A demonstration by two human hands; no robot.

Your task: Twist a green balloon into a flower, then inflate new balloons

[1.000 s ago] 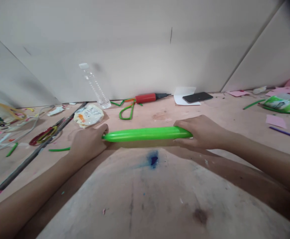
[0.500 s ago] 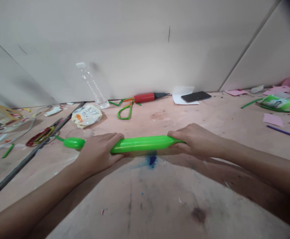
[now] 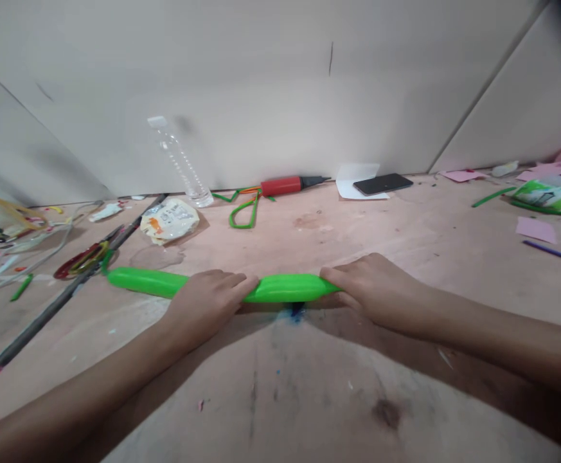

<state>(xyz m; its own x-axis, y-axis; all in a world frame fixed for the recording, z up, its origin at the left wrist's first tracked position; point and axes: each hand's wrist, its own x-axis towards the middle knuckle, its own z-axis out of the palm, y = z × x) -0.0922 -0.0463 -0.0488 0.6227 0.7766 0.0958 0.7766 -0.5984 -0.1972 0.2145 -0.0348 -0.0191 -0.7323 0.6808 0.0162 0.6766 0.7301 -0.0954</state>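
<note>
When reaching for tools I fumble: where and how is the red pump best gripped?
Take the red pump by its thick red barrel, reaching from above and the near side: it lies flat, close along the wall, black nozzle tapering right, green loops tangled at its left end.

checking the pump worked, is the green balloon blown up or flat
Blown up: the green balloon is a plump, rounded tube along its whole visible length.

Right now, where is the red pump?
In the head view, the red pump lies by the back wall, centre, with the clear bottle on its left and the black phone on its right.
</note>
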